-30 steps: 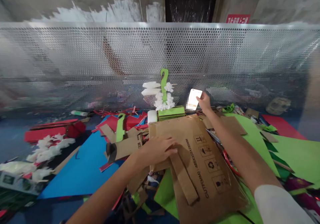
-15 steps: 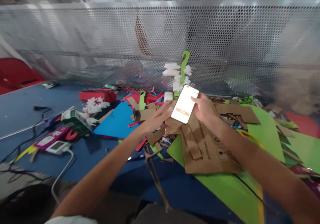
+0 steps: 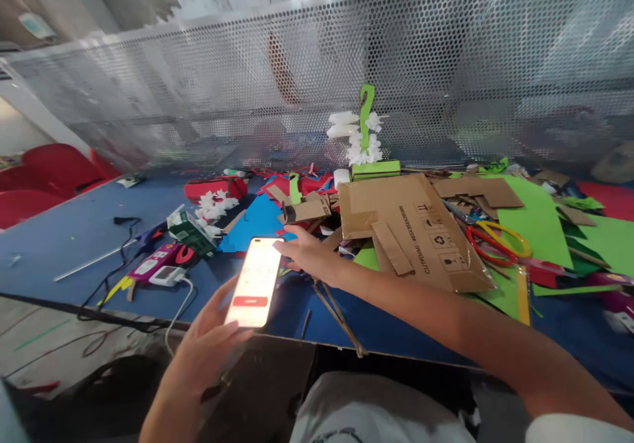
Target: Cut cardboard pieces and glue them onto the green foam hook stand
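Note:
A smartphone (image 3: 255,278) with a bright white screen and a red bar is tilted over the table's front edge. My left hand (image 3: 208,334) is closed around its lower left side, the thumb along the bottom corner. At the phone's top right corner, my right hand (image 3: 310,255) has its fingers pinched on the edge. Behind the phone lies a blue sheet (image 3: 260,222), partly covered. A printed cardboard piece (image 3: 406,199) rests right of my right hand. Farther back stands a green hook-shaped cutout (image 3: 366,109) with white flower shapes around it on a green base.
Red and yellow-handled scissors (image 3: 495,241) lie at right near green sheets (image 3: 532,208). On the left are a green box (image 3: 193,228), a purple pack (image 3: 158,265), a charger with a white cable (image 3: 171,274) and a red case (image 3: 215,189). A perforated metal screen (image 3: 317,67) borders the back.
The phone has moved left and toward me, held in both hands. My left hand has shifted to its lower side. The view has turned slightly, and the bar on the screen looks redder.

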`<action>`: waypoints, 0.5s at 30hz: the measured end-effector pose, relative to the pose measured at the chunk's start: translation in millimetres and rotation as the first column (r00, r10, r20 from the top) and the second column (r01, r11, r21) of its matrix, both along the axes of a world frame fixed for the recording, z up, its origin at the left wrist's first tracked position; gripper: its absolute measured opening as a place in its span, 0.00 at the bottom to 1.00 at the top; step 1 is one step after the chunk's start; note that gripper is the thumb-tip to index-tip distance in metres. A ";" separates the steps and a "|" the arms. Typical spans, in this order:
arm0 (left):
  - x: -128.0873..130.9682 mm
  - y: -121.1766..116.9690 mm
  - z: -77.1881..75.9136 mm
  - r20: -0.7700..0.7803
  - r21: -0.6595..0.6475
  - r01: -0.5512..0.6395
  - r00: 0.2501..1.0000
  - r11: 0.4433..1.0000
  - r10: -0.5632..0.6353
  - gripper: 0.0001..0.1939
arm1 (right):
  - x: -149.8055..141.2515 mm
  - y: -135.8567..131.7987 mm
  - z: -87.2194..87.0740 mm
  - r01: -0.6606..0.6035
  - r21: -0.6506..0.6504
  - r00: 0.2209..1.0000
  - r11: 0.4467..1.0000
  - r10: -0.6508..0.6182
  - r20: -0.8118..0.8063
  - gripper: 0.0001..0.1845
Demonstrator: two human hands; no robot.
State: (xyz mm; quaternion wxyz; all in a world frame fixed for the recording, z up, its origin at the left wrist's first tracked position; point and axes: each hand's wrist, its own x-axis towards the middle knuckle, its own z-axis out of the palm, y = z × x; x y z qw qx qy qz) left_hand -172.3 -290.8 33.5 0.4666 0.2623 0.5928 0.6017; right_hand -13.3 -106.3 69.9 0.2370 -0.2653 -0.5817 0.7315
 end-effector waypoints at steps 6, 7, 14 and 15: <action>-41.2 -38.9 -22.3 -0.192 -0.131 -0.216 0.963 0.968 0.189 0.54 | 20.5 -10.3 23.4 -0.160 0.233 0.987 0.959 0.148 0.070 0.46; -48.2 -39.9 -25.2 -0.221 -0.159 -0.227 0.957 0.961 0.189 0.54 | 30.2 -9.1 27.6 -0.162 0.272 0.987 0.949 0.152 0.058 0.45; -68.7 -24.4 -23.4 -0.539 -0.217 -0.306 0.829 0.927 0.148 0.39 | 135.5 14.3 41.2 -0.037 0.468 0.998 0.883 0.009 0.061 0.31; -69.8 -21.9 -22.1 -0.590 -0.226 -0.307 0.798 0.924 0.121 0.37 | 150.8 18.6 39.6 -0.015 0.488 0.997 0.873 -0.023 0.072 0.30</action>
